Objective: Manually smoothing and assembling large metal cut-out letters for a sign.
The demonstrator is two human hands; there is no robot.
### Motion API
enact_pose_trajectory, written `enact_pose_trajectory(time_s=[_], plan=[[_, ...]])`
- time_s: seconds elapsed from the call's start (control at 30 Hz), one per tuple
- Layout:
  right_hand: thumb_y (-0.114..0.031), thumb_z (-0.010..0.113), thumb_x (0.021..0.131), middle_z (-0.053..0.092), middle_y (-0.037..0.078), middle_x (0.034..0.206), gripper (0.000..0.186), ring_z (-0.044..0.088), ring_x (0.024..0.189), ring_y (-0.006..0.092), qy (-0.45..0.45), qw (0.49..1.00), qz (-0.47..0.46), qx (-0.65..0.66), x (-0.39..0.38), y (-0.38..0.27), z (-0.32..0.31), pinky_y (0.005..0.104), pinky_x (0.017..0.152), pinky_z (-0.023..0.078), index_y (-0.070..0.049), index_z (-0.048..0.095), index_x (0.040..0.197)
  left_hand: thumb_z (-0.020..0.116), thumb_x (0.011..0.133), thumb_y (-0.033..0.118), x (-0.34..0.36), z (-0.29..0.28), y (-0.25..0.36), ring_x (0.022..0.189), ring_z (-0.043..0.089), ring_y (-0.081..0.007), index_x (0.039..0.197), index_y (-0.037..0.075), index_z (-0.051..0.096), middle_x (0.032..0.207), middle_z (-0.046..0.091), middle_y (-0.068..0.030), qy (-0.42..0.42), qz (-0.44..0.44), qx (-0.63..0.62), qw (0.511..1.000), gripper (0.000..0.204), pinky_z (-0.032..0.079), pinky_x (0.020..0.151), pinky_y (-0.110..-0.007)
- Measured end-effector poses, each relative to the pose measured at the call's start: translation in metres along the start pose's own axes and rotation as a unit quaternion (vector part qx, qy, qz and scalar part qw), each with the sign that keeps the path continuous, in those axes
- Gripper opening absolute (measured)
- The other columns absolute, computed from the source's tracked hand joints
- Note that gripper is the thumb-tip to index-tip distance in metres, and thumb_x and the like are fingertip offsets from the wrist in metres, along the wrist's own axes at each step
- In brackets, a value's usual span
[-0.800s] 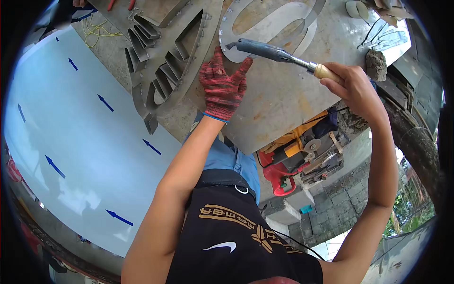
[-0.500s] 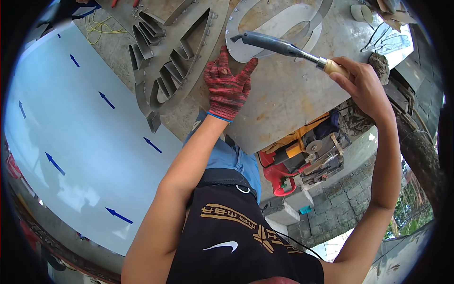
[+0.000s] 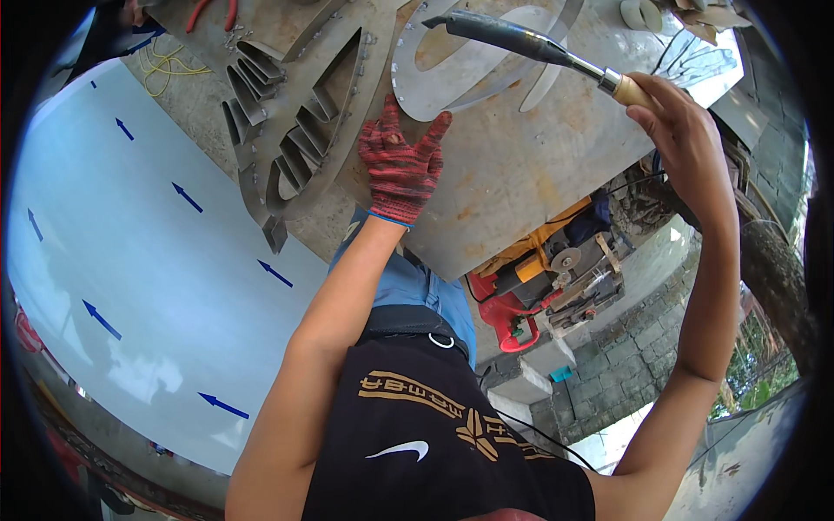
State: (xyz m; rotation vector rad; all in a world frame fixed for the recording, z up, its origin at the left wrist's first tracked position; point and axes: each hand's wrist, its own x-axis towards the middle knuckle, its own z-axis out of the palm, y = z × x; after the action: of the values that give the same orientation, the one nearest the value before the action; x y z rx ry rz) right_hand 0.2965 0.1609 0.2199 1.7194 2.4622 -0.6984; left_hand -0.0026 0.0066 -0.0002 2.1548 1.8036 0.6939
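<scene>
My right hand [image 3: 682, 126], bare, is wrapped round the wooden handle of a large soldering iron [image 3: 512, 42]. Its dark barrel points left, and the hooked tip hangs above the flat oval sheet-metal cutout [image 3: 418, 87]. My left hand [image 3: 401, 165] wears a red and black knit glove. Its index finger and thumb are spread, the other fingers partly bent, with nothing seen in them. The index fingertip lies at or beside the cutout's near left edge; contact is unclear. Left of that hand is a metal shape with upright strips [image 3: 334, 143], dotted with solder along its edges.
The metal-topped table [image 3: 521, 165] carries these pieces. Red-handled pliers [image 3: 213, 13] lie at the far left, a tape roll [image 3: 641, 14] at the far right. A white sheet with blue arrows [image 3: 156, 286] fills the left. An angle grinder [image 3: 543, 262] sits below the table's right edge.
The soldering iron and my right hand have shifted slightly up and right in the view. The table, the metal pieces and my gloved left hand appear a little further left as the view moved.
</scene>
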Motion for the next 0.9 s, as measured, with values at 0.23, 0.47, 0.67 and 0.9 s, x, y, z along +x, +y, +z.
enact_pose_trajectory(time_s=[0.23,0.47,0.67,0.9], plan=[[-0.033,0.064,0.104,0.056,-0.001,0.078,0.04,0.047,0.067,0.0067,-0.014,0.92,0.261,0.292,-0.118,-0.007,0.002,0.0255,0.061,0.042,0.0,0.065,0.127,0.079,0.069,0.018,0.003,-0.001,-0.001,0.103,0.059,-0.0396,0.152,0.045,0.046,0.149,0.045,-0.0289,0.058,0.042,0.028,0.997,0.093,0.047,0.082,-0.05],[-0.035,0.057,0.109,0.061,-0.002,0.086,0.041,0.049,0.064,0.0034,0.057,0.765,0.427,0.479,-0.268,-0.073,0.005,0.0203,0.056,0.04,0.001,0.063,0.129,0.077,0.075,0.022,0.001,-0.001,0.003,0.117,0.055,-0.0463,0.155,0.04,0.043,0.155,0.038,-0.0323,0.048,0.058,0.057,0.995,0.089,0.044,0.096,-0.055],[-0.035,0.057,0.108,0.062,0.002,0.088,0.044,0.05,0.063,0.0045,0.114,0.702,0.484,0.509,-0.367,-0.124,-0.003,0.019,0.054,0.04,0.001,0.06,0.135,0.075,0.082,0.029,-0.005,0.003,0.006,0.137,0.045,-0.0494,0.157,0.033,0.042,0.158,0.033,-0.0341,0.023,0.073,0.091,0.993,0.082,0.04,0.106,-0.057],[-0.031,0.061,0.107,0.065,0.0,0.091,0.044,0.048,0.066,0.0023,0.235,0.741,0.503,0.377,-0.449,-0.139,-0.065,0.0178,0.057,0.037,0.0,0.062,0.137,0.072,0.086,0.035,-0.005,0.01,0.006,0.146,0.037,-0.0474,0.158,0.033,0.041,0.162,0.026,-0.0351,0.016,0.058,0.081,0.995,0.079,0.037,0.114,-0.056]])
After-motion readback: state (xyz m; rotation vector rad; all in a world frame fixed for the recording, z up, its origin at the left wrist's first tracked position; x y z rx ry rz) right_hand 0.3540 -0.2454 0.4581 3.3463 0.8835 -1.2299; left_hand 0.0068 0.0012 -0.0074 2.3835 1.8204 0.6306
